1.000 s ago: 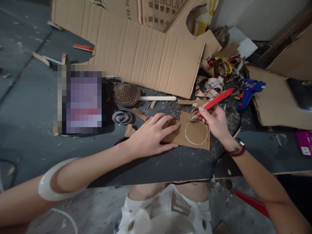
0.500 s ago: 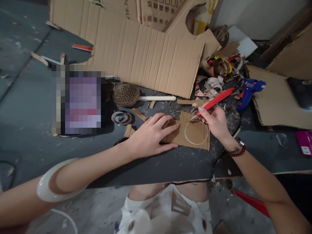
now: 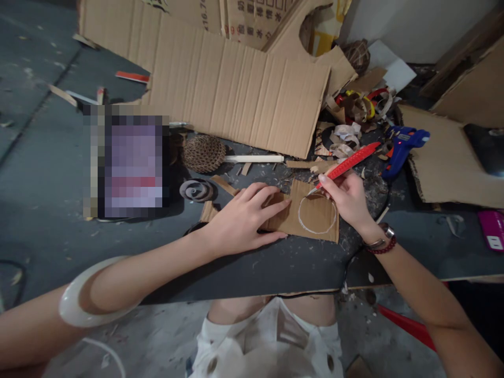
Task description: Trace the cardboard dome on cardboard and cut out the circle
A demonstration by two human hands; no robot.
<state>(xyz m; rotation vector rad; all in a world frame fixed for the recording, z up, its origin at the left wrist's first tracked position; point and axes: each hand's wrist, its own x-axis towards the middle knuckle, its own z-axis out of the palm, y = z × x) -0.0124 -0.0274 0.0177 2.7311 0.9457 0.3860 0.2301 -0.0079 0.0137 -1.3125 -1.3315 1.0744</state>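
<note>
A small piece of cardboard (image 3: 328, 231) lies flat on the dark table, with a white circle (image 3: 303, 223) drawn on it. My left hand (image 3: 252, 215) rests on its left part, fingers spread and pressing it down. In my right hand (image 3: 350, 199) is a red utility knife (image 3: 350, 161), gripped like a pen. The knife's blade tip points down at the upper left of the circle's line; whether it has cut into the cardboard I cannot tell.
Behind lies a large cardboard sheet (image 3: 236, 89). A spiky cardboard ball on a white stick (image 3: 202, 153) and a rolled grey coil (image 3: 196, 190) sit left of centre. A blue glue gun (image 3: 405, 149) stands at right, near paper scraps (image 3: 346, 136). A blurred screen (image 3: 134, 165) is at left.
Almost nothing differs. The red utility knife and my right hand have shifted very slightly near the circle's upper left; my left hand stays in place.
</note>
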